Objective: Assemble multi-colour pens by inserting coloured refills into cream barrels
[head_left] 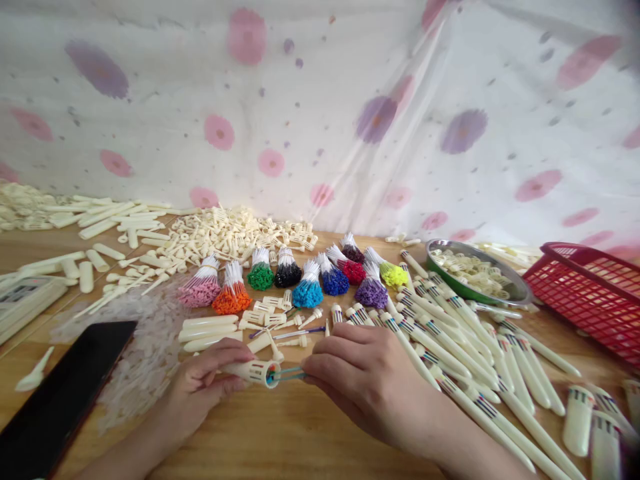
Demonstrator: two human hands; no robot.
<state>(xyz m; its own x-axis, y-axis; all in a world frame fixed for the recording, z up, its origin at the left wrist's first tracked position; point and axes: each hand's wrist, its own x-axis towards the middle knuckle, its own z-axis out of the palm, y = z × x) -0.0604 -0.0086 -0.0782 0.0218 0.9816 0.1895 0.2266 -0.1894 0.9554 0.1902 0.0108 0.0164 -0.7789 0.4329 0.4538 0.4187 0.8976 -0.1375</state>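
My left hand (210, 380) is closed around a cream multicolour pen barrel (257, 372) with slots near its open end. Coloured bits show inside that opening, which faces right. Between the fingertips of my right hand (357, 373) are thin bluish sticks (291, 374); they reach into the barrel's mouth. Whether these are refills or a tool's prongs I cannot tell. Just beyond my hands lie loose cream pen parts (273, 320) and whole cream tubes (207, 330). Bundles of refills stand behind them, among them light blue (307, 287), orange (232, 293), green (261, 270) and purple (371, 290).
Many multicolour pens (465, 333) are heaped on the right, near a metal bowl (523, 293) of small parts and a red basket (585, 300). At left are a black phone (65, 393), clear plastic pieces (145, 360) and piled cream parts (225, 233). A flowered sheet (320, 120) hangs behind.
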